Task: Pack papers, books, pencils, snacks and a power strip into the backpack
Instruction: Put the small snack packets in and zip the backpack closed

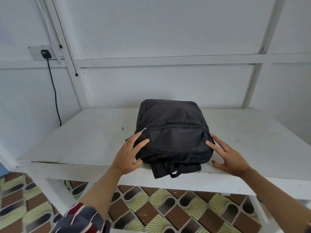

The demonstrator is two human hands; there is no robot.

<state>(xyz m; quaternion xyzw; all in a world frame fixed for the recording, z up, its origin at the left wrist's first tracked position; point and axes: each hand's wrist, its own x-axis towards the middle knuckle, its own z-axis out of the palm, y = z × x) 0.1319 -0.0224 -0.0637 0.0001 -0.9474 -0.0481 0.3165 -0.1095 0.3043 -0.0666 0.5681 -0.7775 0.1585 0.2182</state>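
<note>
1. The backpack was matt black cloth, softly creased, with a small bright metal zip pull.
2. The worktop was white-painted wood, matt, scuffed and specked, cracked along its front-left edge.
3. The patterned floor looked smooth with a slight sheen.

Both arms reach fwd, forearms bare, wrists about straight. L hand is palm down, fingers spread & nearly straight, thumb tucked low on the inner side. R hand mirrors it: palm down, fingers fanned, thumb low. Hands sit well apart, approx. level. Striped sleeve is bunched at L elbow.
</note>
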